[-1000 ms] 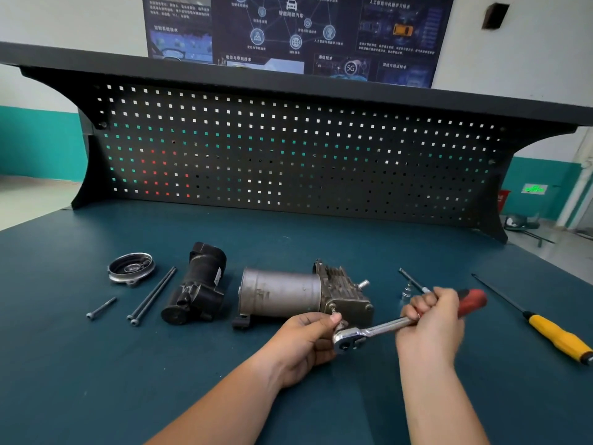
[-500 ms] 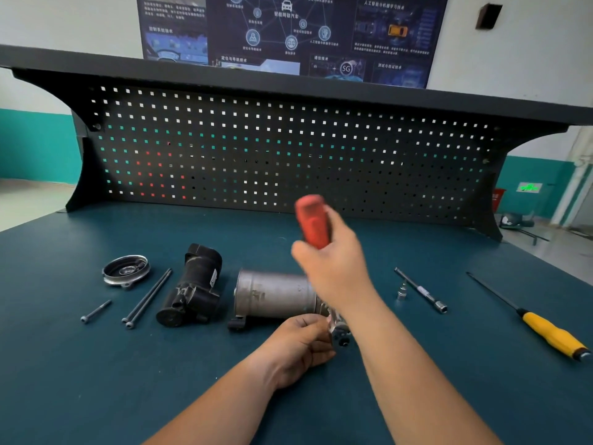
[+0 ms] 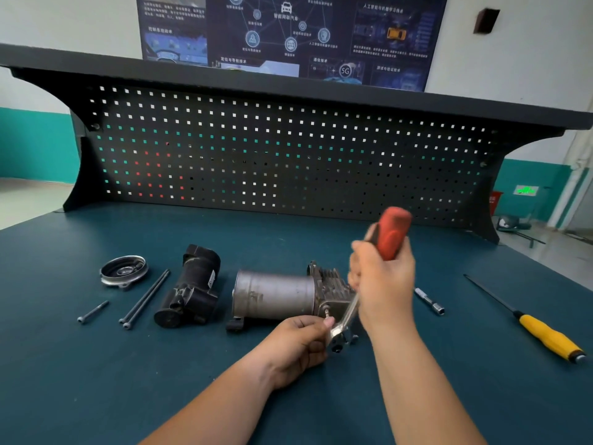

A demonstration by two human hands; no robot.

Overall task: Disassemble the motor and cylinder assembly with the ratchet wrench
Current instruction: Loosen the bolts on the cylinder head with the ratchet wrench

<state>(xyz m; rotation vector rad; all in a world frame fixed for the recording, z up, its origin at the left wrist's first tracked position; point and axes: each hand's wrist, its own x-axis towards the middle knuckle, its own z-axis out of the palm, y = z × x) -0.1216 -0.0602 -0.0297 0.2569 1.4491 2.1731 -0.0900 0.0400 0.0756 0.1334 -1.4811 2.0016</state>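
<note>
My right hand [image 3: 383, 281] has its fingers curled round the red handle of the ratchet wrench [image 3: 393, 234]. The handle now leans up and to the right; half a second ago it stood further left, above the motor can. The wrench head stays at the near right corner of the motor and cylinder assembly [image 3: 276, 295], which lies on its side mid-bench, unmoved. My left hand [image 3: 295, 345] still pinches the wrench head with thumb and curled fingers. The black housing [image 3: 189, 290] and yellow screwdriver [image 3: 545, 335] lie where they were.
</note>
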